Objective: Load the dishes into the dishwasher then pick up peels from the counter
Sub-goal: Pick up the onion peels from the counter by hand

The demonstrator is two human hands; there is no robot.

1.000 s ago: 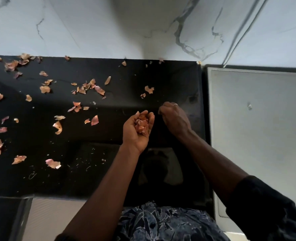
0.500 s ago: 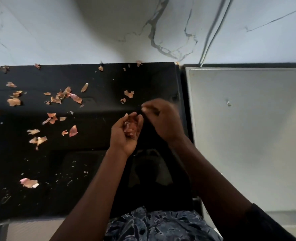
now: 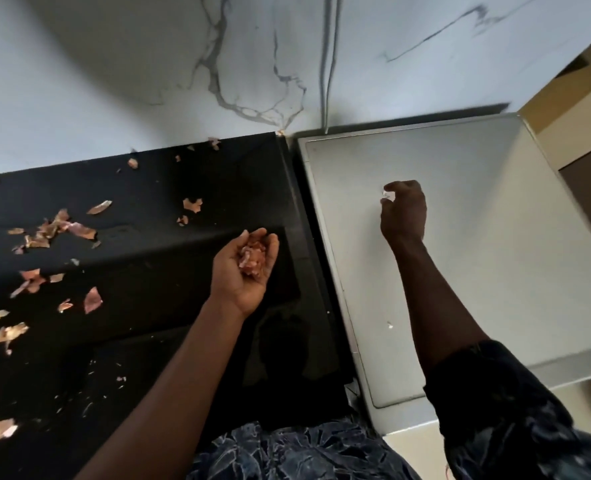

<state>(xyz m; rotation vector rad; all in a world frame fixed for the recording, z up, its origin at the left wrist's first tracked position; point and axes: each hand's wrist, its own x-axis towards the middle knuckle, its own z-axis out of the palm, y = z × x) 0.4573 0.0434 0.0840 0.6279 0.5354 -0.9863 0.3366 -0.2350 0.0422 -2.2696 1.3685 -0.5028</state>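
My left hand [image 3: 244,268] is cupped palm up over the right part of the black counter [image 3: 148,258], holding a clump of pinkish onion peels [image 3: 251,258]. My right hand [image 3: 405,213] is over the grey appliance top [image 3: 477,258], its fingertips pinching a small pale peel scrap [image 3: 387,195]. Several loose peels [image 3: 62,228] lie scattered over the left and back of the counter. Another tiny pale scrap [image 3: 389,325] lies on the grey top beside my right forearm.
A white marbled wall [image 3: 183,64] rises behind the counter, with a cable [image 3: 328,64] running down to the gap between counter and appliance. Beige cabinet fronts [image 3: 578,109] stand at the far right. Small crumbs dot the counter's front left.
My right hand has left the spot next to my left hand and reached right over the grey top, where it now pinches a scrap. The view has swung right. The left hand stays cupped.
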